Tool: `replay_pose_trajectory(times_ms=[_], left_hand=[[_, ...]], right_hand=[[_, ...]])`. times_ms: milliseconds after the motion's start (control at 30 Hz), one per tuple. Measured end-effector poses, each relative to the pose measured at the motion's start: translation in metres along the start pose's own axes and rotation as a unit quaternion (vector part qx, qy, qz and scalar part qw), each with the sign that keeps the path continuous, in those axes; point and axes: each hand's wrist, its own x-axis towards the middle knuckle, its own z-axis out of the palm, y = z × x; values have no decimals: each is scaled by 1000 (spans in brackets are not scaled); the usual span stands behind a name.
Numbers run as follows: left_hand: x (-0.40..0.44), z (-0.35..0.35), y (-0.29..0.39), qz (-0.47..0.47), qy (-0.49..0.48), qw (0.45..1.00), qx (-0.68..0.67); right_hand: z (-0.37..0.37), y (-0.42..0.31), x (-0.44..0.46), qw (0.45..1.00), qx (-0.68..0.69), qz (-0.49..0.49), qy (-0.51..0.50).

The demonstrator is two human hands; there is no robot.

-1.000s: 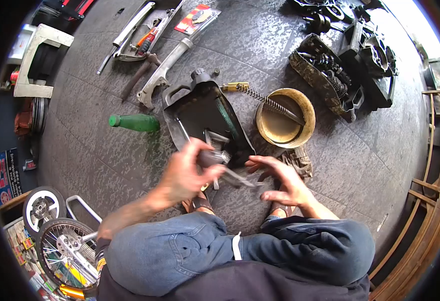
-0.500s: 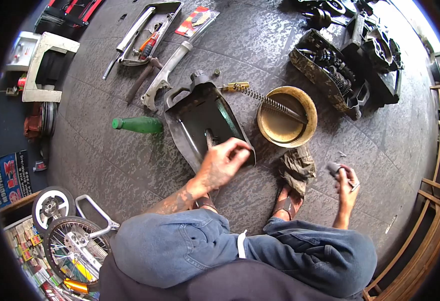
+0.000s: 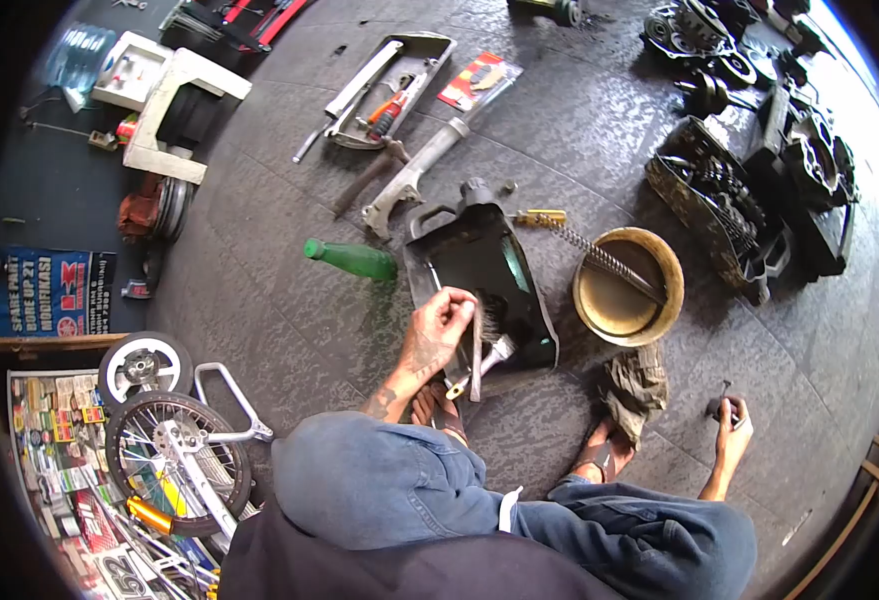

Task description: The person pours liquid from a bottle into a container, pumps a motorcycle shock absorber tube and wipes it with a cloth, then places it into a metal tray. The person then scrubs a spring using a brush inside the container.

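Observation:
My left hand [image 3: 441,335] is closed, its fingertips pinching the end of a brush [image 3: 476,355] over the near edge of a cut-open black jerrycan [image 3: 414,262]. Dark liquid lies inside the can. Beside that brush, a paintbrush [image 3: 499,349] rests at the can's near end, its handle toward my foot. On the far right, my right hand [image 3: 735,432] is closed around a small dark grey cylindrical part [image 3: 714,408], mostly hidden by the fingers. A tiny metal piece [image 3: 726,386] shows just beyond that hand, seemingly on the floor.
Right of the can stands a yellowed bowl [image 3: 673,290] of murky liquid, with a coil spring [image 3: 599,256] leaning in it. A green bottle [image 3: 354,259] lies to the left. Farther off are a fork leg [image 3: 419,170], a hammer [image 3: 371,178] and a crate of gears [image 3: 704,205].
My left hand has gone from hovering half-open over the can to pinching the brush. My right hand still holds the grey part, now turned. The whole view has shifted.

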Motion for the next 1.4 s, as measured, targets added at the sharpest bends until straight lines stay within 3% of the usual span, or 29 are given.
replay_pose_trajectory(times_ms=[500, 600, 700, 733, 800, 900, 933, 1067, 1133, 1200, 1333, 1400], left_hand=[[32, -35, 6, 16, -5, 1000, 13], [40, -47, 38, 49, 10, 998, 26], [58, -63, 70, 82, 26, 995, 52], [65, -67, 74, 92, 31, 994, 58], [77, -72, 78, 106, 26, 992, 62], [96, -69, 72, 127, 20, 991, 32], [102, -68, 70, 113, 12, 993, 41], [135, -67, 47, 74, 15, 991, 110], [149, -66, 27, 83, 9, 981, 174], [157, -65, 19, 96, 8, 967, 237], [154, -38, 52, 156, -8, 948, 278], [159, -21, 62, 196, -61, 927, 313]], right_hand=[[2, 29, -22, 997, 16, 38, 64], [-10, 16, -36, 991, 17, 115, 59], [-17, 37, -52, 992, 28, -10, 122], [-19, 38, -57, 992, 28, -10, 123], [-27, 43, -76, 949, 92, 82, 291], [-55, 91, -115, 900, 181, 100, 385], [-43, 44, -122, 889, 211, 71, 400], [-14, -16, -141, 954, 247, 69, 156], [11, -68, -137, 945, 287, 124, 97], [29, -95, -125, 952, 301, 54, -17], [56, -139, -98, 964, 249, 42, -87], [67, -148, -81, 973, 202, -5, -109]])
